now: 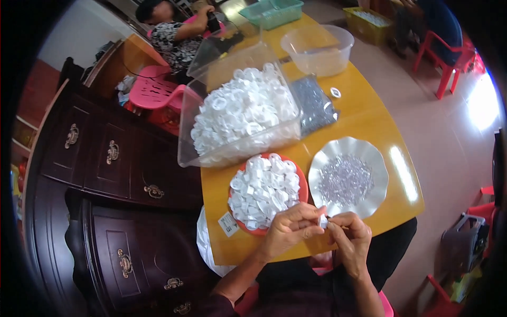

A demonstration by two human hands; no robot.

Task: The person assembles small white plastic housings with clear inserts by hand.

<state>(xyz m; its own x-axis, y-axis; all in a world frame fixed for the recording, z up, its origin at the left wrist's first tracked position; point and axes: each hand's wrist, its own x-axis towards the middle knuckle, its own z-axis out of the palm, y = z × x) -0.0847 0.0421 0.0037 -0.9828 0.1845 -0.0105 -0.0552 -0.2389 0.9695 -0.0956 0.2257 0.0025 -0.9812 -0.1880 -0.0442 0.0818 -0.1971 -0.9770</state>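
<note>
Yellow table [364,113] mid-frame, bearing clear tub [237,113], red bowl [264,193], white plate [348,177], grey bag [314,103], clear bowl [317,50] and green basket [272,11] toward the top.

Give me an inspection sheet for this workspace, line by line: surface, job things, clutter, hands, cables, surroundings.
Surface: yellow table, glossy, with glare.
Job's things: small white cap pinched between both hands; red plate heaped with white caps; silver scalloped plate of tiny clear pieces.
Clutter: clear bin full of caps, bag of grey bits, empty clear tub, green basket, label tag.
Hands: left hand and right hand both grip the cap with their fingers.
Cables: nothing seen.
Surroundings: dark wooden cabinet, pink chair, red chair, another seated person.
</note>
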